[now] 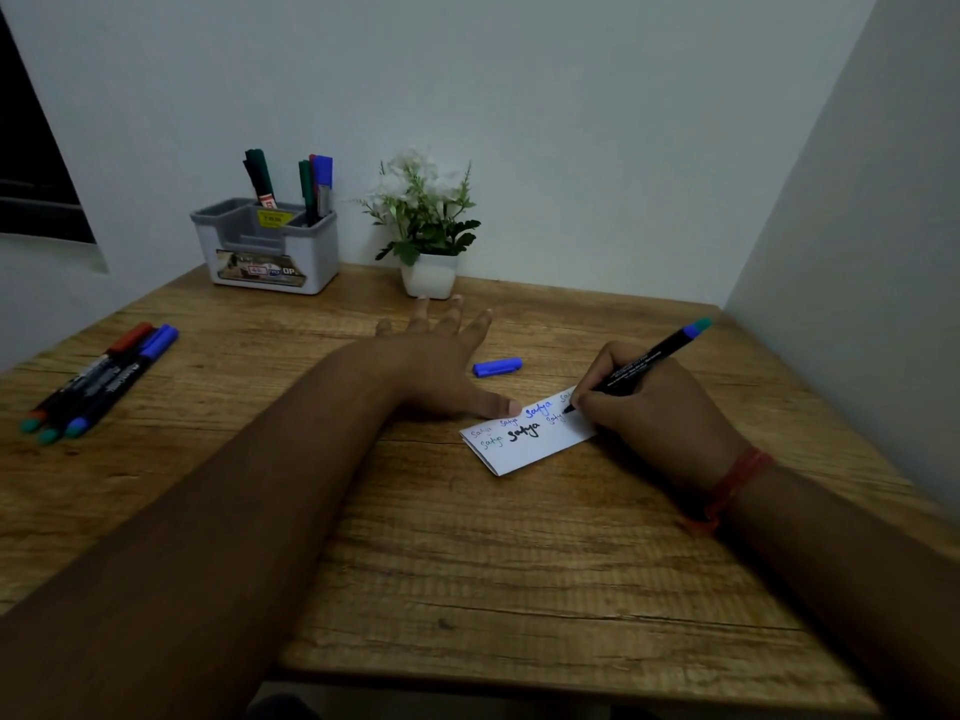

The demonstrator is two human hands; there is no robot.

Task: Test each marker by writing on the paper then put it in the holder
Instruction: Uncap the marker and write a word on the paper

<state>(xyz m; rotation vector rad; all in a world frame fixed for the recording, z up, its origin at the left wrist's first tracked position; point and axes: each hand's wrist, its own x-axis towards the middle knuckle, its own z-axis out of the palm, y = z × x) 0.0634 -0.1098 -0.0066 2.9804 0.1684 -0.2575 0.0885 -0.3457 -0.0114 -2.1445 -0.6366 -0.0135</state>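
A folded white paper (535, 449) with several written words lies on the wooden table, right of centre. My right hand (649, 407) grips a black marker (652, 361) with a blue and teal end, its tip touching the paper's right part. My left hand (441, 356) lies flat with fingers spread, its thumb pressing the paper's top left edge. A loose blue cap (497, 366) rests between my hands. Three capped markers (101, 379) lie at the table's left edge. The grey holder (267, 252) at the back left has several markers standing in it.
A small white pot with a green plant and white flowers (423, 226) stands at the back centre, just beyond my left fingertips. Walls close in behind and on the right. A dark window sits at the far left.
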